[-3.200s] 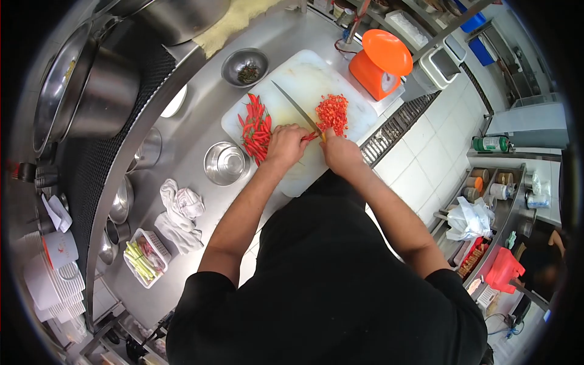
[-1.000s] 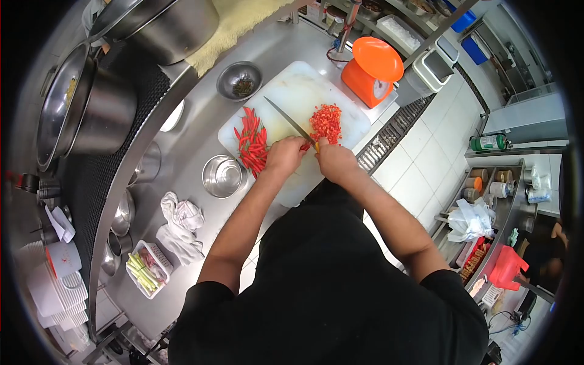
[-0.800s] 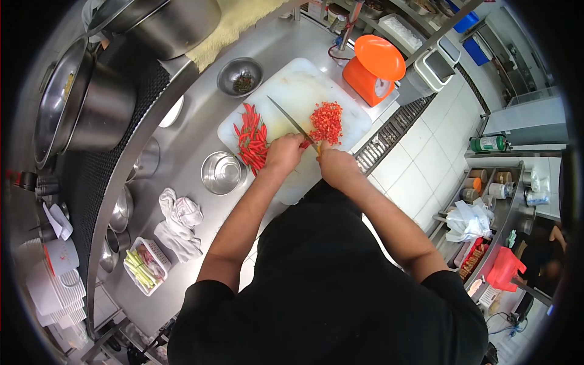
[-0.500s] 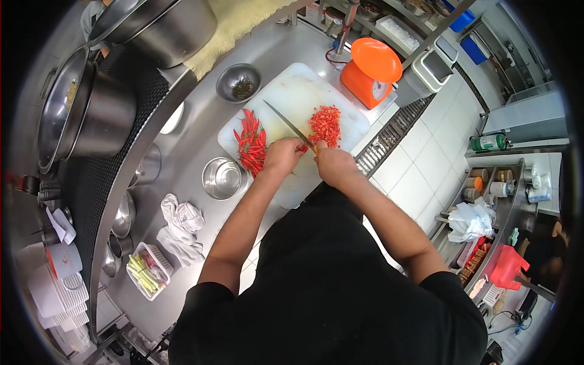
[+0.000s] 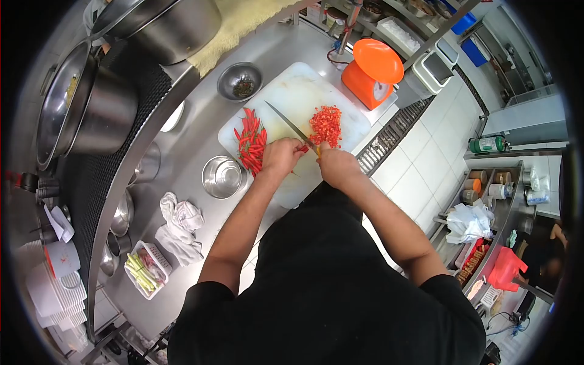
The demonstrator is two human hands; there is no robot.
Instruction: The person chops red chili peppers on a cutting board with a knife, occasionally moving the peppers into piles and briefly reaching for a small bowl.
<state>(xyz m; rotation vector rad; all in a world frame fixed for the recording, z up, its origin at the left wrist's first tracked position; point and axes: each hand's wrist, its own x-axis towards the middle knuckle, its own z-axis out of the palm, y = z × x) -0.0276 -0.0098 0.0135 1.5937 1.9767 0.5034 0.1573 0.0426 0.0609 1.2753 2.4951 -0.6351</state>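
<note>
My right hand [image 5: 338, 164] is closed around the yellow handle of a knife [image 5: 288, 123], whose blade points up and to the left over the white cutting board [image 5: 295, 85]. Against the blade's near end, my left hand [image 5: 282, 156] pinches red chili; only a bit shows past the fingertips. A pile of whole red chilies [image 5: 250, 137] lies on the board's left side, next to my left wrist. Beyond the knife, to the right, sits a heap of chopped red chili [image 5: 326, 125].
A steel bowl with dark scraps [image 5: 239, 82] stands behind the board, and a steel pot [image 5: 222, 177] is to its left. An orange scale [image 5: 374, 73] stands at the far right corner. A white cloth [image 5: 180, 225] and a basket of cut vegetables [image 5: 148, 269] lie left on the steel counter.
Both hands and the knife stay in nearly the same place. The whole view has shifted very slightly.
</note>
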